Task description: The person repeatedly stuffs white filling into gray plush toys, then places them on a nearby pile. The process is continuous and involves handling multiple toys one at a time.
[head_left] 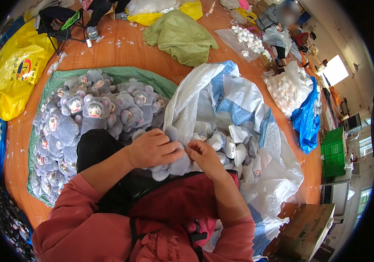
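A grey plush toy [179, 167] lies over my lap, its face out of sight. My left hand [154, 149] wraps round its upper left side, fingers closed on the soft fur. At the toy's right edge my right hand [204, 157] is closed in a pinch; whatever sits between the fingertips is too small to make out. Left of my hands a heap of grey plush dolls [95, 109] with printed faces covers a green sheet [152, 78]. To the right, an open white-and-blue woven sack [239, 91] holds several grey and white plush pieces [235, 148].
A yellow bag [21, 70] and a folding chair [60, 22] stand far left. Beyond the heap lies an olive cloth [180, 37]. At right are a clear bag of white pieces [289, 89], a green crate [333, 153] and a cardboard box [307, 231]. Another person [270, 19] works far off.
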Demonstrator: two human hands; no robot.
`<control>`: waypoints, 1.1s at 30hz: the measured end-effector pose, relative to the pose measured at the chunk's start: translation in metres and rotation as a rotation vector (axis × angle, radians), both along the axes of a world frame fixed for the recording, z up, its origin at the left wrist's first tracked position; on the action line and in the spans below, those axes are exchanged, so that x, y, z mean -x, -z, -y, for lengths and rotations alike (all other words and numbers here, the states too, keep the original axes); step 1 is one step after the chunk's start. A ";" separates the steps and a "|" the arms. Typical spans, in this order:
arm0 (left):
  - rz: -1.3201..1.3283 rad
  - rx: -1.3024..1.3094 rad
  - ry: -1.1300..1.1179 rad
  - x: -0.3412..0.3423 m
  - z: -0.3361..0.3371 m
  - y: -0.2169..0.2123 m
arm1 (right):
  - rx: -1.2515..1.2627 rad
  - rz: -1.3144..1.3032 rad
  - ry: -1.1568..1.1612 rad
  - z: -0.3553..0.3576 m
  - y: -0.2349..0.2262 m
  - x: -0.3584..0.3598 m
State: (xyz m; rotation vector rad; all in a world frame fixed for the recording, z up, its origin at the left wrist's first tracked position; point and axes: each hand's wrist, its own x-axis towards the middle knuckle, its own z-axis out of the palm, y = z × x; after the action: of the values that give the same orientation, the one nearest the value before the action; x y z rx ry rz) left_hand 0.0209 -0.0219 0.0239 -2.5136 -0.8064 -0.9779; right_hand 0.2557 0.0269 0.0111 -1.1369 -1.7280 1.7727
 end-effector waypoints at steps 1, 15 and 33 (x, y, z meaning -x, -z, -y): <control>-0.003 0.004 0.007 0.000 0.000 0.001 | 0.023 0.023 -0.024 0.000 -0.002 0.000; 0.066 0.059 0.014 -0.005 0.003 0.000 | 0.173 -0.044 0.111 0.001 -0.009 0.003; 0.251 0.083 0.005 -0.011 0.001 0.002 | 0.222 -0.479 0.338 0.001 -0.018 0.000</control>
State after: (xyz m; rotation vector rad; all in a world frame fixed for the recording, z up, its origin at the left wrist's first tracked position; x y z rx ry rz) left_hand 0.0322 -0.0231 0.0217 -2.4938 -0.9299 -1.3052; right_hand 0.2554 0.0262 0.0288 -0.9194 -1.0204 1.8552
